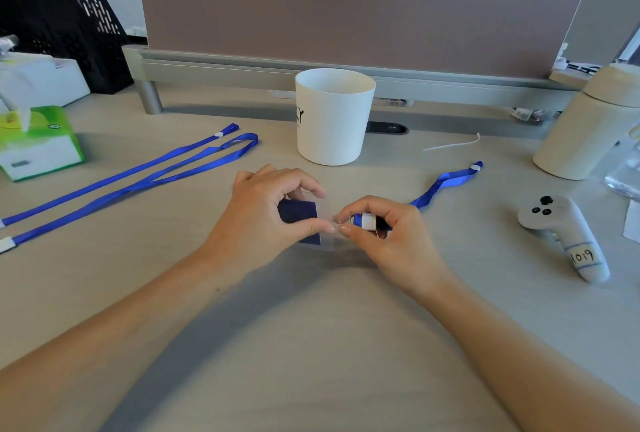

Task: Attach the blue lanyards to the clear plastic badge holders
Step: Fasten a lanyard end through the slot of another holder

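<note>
At the middle of the desk my left hand (266, 213) pinches a clear plastic badge holder (301, 215) with a dark blue card inside. My right hand (384, 234) grips the white clip end (367, 221) of a blue lanyard (446, 182), right at the holder's edge. That lanyard's strap trails away to the right behind my right hand. Two more blue lanyards (131, 178) lie stretched out on the desk at the left, untouched.
A white cup (332, 116) stands just behind my hands. A green tissue box (38, 140) sits at the left, a cream bottle (588, 126) and a white controller (564, 234) at the right. A white cable tie (450, 144) lies behind. A divider panel (346, 9) closes the back.
</note>
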